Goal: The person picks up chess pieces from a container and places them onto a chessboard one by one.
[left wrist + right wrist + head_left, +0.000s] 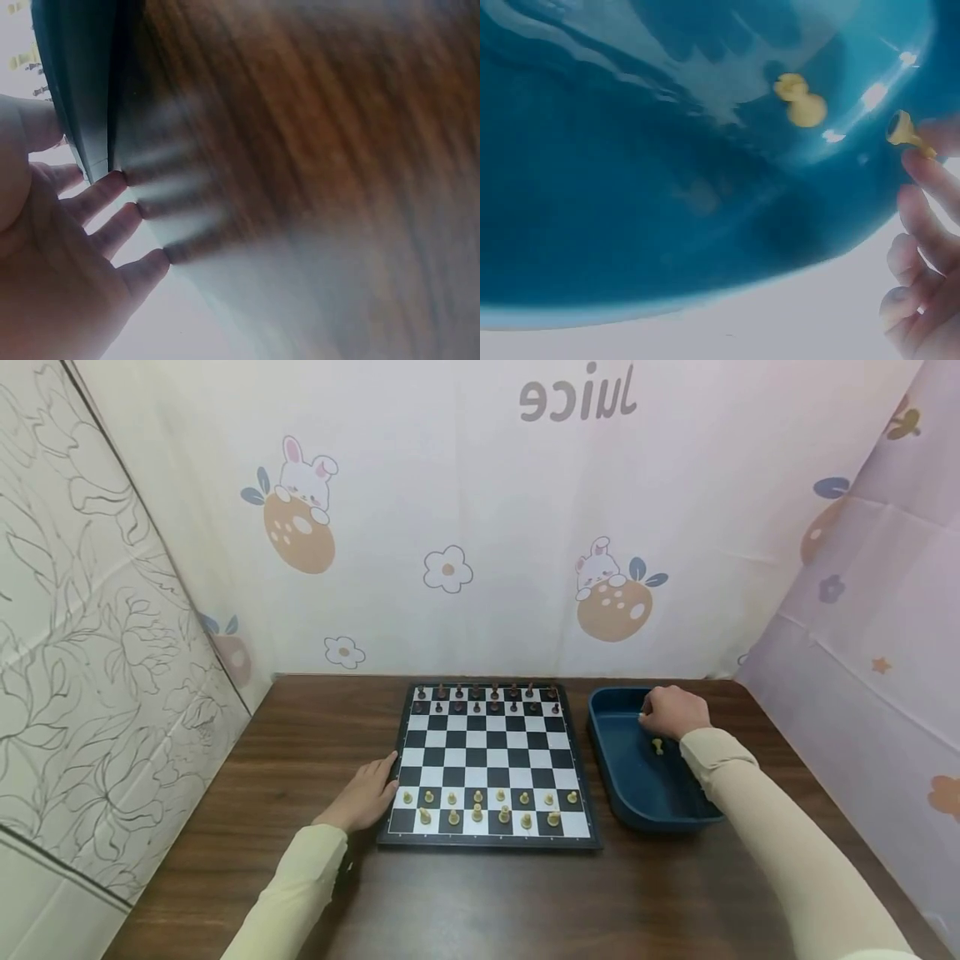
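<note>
Over the far part of a blue plastic tray (618,772), my right hand (675,712) pinches a small yellow chess piece (904,129) between thumb and fingertips, its dark base showing in the right wrist view. Another yellow chess piece (657,746) lies on its side on the tray floor, just below that hand. My left hand (360,797) rests at the left edge of a chessboard (476,739), fingers extended; the left wrist view has its fingertips (112,180) on the table beside the board's side. Yellow pieces (477,812) stand in two rows at the board's near end.
Two rows of dark red-brown chess pieces (476,693) stand at the board's far end. The tray sits just right of the board on a brown wooden table (480,902). A printed curtain (480,610) hangs behind the table, and a patterned panel (90,610) rises at the left.
</note>
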`<state>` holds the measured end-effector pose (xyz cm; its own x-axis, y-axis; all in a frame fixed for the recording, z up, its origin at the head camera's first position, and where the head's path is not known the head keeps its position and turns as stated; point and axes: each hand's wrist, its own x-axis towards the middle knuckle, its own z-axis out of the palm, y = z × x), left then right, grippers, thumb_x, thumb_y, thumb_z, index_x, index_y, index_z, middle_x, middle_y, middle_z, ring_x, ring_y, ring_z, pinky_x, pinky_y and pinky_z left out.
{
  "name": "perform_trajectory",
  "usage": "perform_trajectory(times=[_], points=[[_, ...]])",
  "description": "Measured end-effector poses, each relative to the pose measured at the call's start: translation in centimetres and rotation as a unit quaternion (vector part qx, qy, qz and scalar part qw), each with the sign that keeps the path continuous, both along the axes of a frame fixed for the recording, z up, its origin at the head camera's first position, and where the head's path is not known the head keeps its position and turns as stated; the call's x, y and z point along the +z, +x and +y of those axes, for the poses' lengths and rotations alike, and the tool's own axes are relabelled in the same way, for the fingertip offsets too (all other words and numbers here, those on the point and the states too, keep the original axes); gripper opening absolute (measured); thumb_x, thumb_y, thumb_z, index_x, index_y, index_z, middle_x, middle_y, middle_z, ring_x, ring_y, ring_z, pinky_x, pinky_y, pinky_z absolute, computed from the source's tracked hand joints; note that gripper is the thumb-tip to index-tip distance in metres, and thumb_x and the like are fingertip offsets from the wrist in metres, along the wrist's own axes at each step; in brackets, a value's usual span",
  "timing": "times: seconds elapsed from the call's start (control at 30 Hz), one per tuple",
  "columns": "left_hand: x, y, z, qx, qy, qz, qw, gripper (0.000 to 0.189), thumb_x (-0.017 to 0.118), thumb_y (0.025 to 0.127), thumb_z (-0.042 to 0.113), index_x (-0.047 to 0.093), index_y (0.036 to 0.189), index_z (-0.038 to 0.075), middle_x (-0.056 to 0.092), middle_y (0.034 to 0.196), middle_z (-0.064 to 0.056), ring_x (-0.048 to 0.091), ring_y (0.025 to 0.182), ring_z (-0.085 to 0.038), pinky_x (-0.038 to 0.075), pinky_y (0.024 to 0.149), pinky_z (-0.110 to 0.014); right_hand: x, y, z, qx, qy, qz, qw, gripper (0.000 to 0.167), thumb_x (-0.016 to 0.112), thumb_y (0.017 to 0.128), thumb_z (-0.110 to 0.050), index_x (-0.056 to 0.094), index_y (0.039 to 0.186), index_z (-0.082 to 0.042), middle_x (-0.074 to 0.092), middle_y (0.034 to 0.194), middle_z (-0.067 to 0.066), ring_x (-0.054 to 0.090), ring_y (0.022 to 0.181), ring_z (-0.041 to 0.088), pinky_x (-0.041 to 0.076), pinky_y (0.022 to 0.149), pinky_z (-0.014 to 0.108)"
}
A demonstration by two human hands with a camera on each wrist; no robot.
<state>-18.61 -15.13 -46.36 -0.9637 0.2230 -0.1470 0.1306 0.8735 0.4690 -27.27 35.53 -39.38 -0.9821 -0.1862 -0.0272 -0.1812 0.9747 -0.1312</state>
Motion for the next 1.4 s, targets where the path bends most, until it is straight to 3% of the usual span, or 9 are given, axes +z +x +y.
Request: perform_trajectory(times=[0.13, 0.4, 0.67, 1.1, 1.4], points=[[0.1, 0.0, 0.0, -0.001, 0.0, 0.003, 1.0, 0.057, 0.041, 0.101, 0.024, 0.023, 0.15, 0.001, 0.033, 0.148, -0.022, 0.029, 0.136, -0.039, 0.025, 0.11, -0.054, 1.5, 0.6, -1.5, 0.024, -0.002, 0.028, 0.9993, 0.015, 0.066, 0.085, -0.018, 0.073, 0.084, -0.005, 0.065, 0.071, 0.003, 0.054, 0.055, 0.015, 0.049, 0.05, 0.039], [0.0, -0.1, 0.0, -0.001, -0.006, -0.003, 1.0, 0.057, 0.04, 0.101, 0.024, 0.022, 0.15, 0.001, 0.032, 0.148, -0.022, 0.028, 0.136, -0.039, 0.025, 0.11, -0.054, 3.7, 1.8, -5.5, 0.079, 0.013, 0.093, 0.9924, 0.017, 0.069, 0.082, -0.02, 0.074, 0.09, -0.005, 0.068, 0.08, 0.007, 0.052, 0.057, 0.014, 0.048, 0.048, 0.031], [0.0, -0.2, 0.0, 0.004, -0.011, -0.006, 0.9999, 0.057, 0.041, 0.101, 0.025, 0.022, 0.15, 0.001, 0.032, 0.148, -0.022, 0.028, 0.136, -0.039, 0.025, 0.11, -0.054, 4.7, 3.1, -10.5, 0.104, 0.027, 0.093, 0.9898, 0.015, 0.072, 0.081, -0.023, 0.075, 0.087, -0.01, 0.06, 0.073, 0.0, 0.05, 0.062, 0.016, 0.046, 0.054, 0.03], [-0.1, 0.0, 0.1, 0.002, -0.006, -0.005, 1.0, 0.057, 0.041, 0.101, 0.025, 0.023, 0.15, 0.002, 0.033, 0.148, -0.022, 0.028, 0.136, -0.039, 0.025, 0.11, -0.055, 4.1, 4.9, -18.8, 0.209, 0.007, 0.111, 0.9717, 0.012, 0.07, 0.082, -0.029, 0.075, 0.088, -0.019, 0.064, 0.083, -0.005, 0.049, 0.069, 0.01, 0.046, 0.061, 0.026], [-0.1, -0.1, 0.1, 0.005, -0.008, -0.011, 0.9999, 0.058, 0.041, 0.101, 0.026, 0.023, 0.151, 0.003, 0.032, 0.149, -0.021, 0.028, 0.136, -0.038, 0.025, 0.11, -0.054, 3.1, 6.0, -24.2, 0.293, -0.034, 0.117, 0.9483, 0.013, 0.071, 0.082, -0.033, 0.075, 0.086, -0.021, 0.063, 0.078, -0.006, 0.047, 0.065, 0.005, 0.042, 0.055, 0.02]])
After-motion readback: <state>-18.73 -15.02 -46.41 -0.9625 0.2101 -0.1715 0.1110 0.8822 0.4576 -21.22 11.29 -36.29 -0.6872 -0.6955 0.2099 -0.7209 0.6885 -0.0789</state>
